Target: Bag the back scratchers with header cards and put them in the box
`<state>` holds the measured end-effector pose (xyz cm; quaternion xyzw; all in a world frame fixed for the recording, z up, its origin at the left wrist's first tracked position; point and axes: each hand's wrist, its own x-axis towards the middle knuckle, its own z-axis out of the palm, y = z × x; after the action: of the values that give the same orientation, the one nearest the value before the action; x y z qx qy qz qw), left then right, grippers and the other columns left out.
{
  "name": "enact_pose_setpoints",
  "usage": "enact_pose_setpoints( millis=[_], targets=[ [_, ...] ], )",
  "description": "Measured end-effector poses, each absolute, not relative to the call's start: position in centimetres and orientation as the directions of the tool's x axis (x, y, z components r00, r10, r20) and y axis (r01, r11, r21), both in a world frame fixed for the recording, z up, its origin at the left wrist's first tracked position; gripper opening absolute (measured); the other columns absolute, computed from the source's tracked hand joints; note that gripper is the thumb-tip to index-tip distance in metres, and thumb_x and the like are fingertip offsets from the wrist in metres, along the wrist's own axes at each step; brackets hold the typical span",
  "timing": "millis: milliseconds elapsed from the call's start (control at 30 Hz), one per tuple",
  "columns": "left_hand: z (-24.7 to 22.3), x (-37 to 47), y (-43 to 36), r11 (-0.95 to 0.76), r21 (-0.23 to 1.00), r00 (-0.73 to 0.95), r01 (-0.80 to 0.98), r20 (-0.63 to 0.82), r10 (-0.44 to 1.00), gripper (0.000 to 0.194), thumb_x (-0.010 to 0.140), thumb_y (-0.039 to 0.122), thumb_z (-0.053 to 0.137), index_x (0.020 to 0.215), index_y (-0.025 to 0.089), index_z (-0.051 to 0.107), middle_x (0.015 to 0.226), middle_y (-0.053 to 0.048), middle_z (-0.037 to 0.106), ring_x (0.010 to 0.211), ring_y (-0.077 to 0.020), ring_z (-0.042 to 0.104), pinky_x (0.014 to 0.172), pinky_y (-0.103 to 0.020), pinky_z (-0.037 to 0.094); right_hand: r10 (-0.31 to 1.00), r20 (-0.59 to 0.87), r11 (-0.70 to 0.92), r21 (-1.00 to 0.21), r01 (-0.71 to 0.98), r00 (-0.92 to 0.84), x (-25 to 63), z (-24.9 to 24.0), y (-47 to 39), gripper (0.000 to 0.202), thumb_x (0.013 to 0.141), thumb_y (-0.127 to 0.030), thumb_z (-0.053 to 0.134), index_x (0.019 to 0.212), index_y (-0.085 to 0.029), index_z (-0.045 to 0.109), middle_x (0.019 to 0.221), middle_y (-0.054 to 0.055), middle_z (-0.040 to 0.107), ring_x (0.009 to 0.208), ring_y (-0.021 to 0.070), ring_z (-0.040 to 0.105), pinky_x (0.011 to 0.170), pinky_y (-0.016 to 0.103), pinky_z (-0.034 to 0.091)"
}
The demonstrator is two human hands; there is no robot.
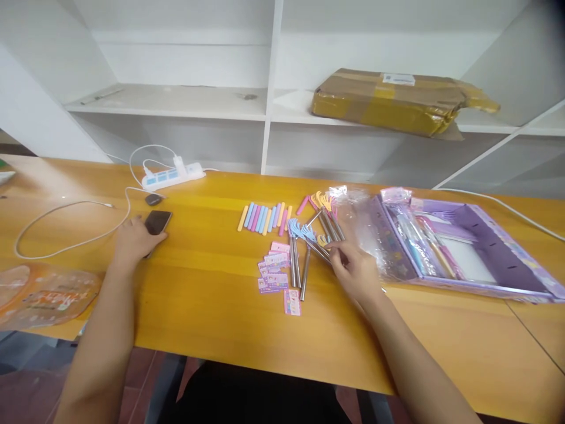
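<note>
On the left of the wooden table, my left hand (136, 240) is wrapped round the near edge of a dark phone (158, 222). My right hand (353, 268) is pinched at the silver metal sticks (304, 274), several of which have blue or yellow curved tops (302, 229); what sits between its fingertips is too small to make out. Left of the sticks lies a row of pastel pink, blue and yellow tubes (265, 219). Small pink and purple printed cards (273, 277) are spread below the row. Clear plastic wrapping (368, 235) lies beyond my right hand.
An open purple box (494, 235) with wrapped items stands at the right. A white power strip (174, 175) with cables is at the back left, a clear orange-printed bag (53, 297) at the left edge. A taped carton (388, 103) rests on the white shelf (176, 103).
</note>
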<state>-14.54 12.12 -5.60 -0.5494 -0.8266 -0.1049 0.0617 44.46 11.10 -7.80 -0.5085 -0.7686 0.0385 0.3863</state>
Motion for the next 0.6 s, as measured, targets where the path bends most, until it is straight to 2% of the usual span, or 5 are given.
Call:
enact_pose_setpoints(
  millis=[133,300,400,500,600],
  targets=[
    [-6.03,-14.82,12.09,0.358,0.152,-0.387,0.921,0.262,0.884,0.091,0.075,0.063,0.074,0.144,0.009,0.05,0.143,-0.032,0.062,0.138,-0.0544,0.056,0.114,-0.066,0.046,0.807,0.562,0.488,-0.462,0.741,-0.182,44.34,-7.97,11.04,0.021,0.101,-0.024,0.055,0.103,-0.022,0.076,0.09,0.005,0.08,0.065,0.0186,0.068,0.064,0.03,0.05],
    [-5.86,-14.32,12.39,0.364,0.134,-0.387,0.922,0.24,0.89,0.095,0.076,0.062,0.072,0.148,0.004,0.047,0.144,-0.034,0.061,0.137,-0.055,0.057,0.114,-0.065,0.046,0.812,0.557,0.483,-0.472,0.738,-0.175,44.37,-8.28,11.07,0.022,0.101,-0.025,0.055,0.102,-0.022,0.076,0.092,0.005,0.08,0.066,0.0182,0.068,0.064,0.03,0.05],
    [-5.72,-14.01,12.35,0.371,0.14,-0.394,0.918,0.214,0.894,0.096,0.078,0.069,0.067,0.146,0.004,0.049,0.142,-0.034,0.062,0.136,-0.0537,0.058,0.113,-0.062,0.047,0.814,0.551,0.485,-0.473,0.736,-0.183,44.28,-8.28,11.1,0.022,0.101,-0.025,0.055,0.101,-0.022,0.076,0.092,0.005,0.08,0.066,0.0182,0.068,0.064,0.03,0.051],
    [-5.6,-13.97,11.96,0.386,0.095,-0.397,0.918,0.177,0.901,0.097,0.078,0.076,0.066,0.143,0.006,0.053,0.14,-0.034,0.063,0.138,-0.0547,0.055,0.115,-0.062,0.045,0.812,0.549,0.495,-0.469,0.731,-0.198,44.09,-8.13,11.09,0.022,0.1,-0.025,0.055,0.101,-0.022,0.077,0.089,0.005,0.08,0.065,0.0189,0.069,0.064,0.03,0.052],
    [-5.48,-14.31,11.51,0.404,0.078,-0.411,0.911,0.151,0.899,0.098,0.077,0.077,0.068,0.143,0.005,0.053,0.138,-0.035,0.063,0.138,-0.0551,0.055,0.114,-0.061,0.046,0.818,0.54,0.492,-0.474,0.73,-0.201,43.93,-7.98,11.04,0.023,0.1,-0.025,0.055,0.101,-0.022,0.077,0.086,0.005,0.08,0.064,0.0191,0.069,0.063,0.03,0.052]
  ],
)
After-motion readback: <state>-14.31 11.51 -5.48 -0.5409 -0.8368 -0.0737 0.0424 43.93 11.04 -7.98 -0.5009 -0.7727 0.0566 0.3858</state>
